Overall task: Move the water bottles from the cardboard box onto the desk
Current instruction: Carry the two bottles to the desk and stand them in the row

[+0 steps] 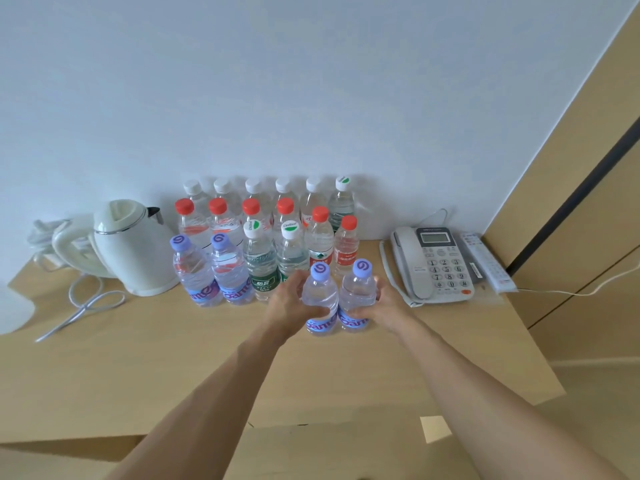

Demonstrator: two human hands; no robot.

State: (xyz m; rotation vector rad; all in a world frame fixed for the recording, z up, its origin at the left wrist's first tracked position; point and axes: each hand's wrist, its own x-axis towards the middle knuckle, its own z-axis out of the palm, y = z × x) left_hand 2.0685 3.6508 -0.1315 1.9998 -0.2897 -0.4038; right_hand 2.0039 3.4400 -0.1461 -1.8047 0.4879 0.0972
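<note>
Head view: left hand (290, 306) grasps one purple-capped water bottle (320, 299), right hand (379, 303) grasps another (358, 296), both upright over the desk (173, 358) (front of the rows). Set them flat beside the green-labelled bottle (265, 265), then release.

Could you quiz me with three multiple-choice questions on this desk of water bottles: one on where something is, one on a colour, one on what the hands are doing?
1. The phone sits where, relative to the bottles?
A. Left
B. Right
C. Behind

2. What colour are the caps on the two held bottles?
A. Purple
B. Red
C. White

3. How do the hands stand?
A. Both open, idle
B. One holds the kettle
C. Each in a grip on a bottle

Answers:
1 B: it lies right of the rows.
2 A: both caps are purple.
3 C: left hand holds the left bottle, right hand the right bottle.
</note>
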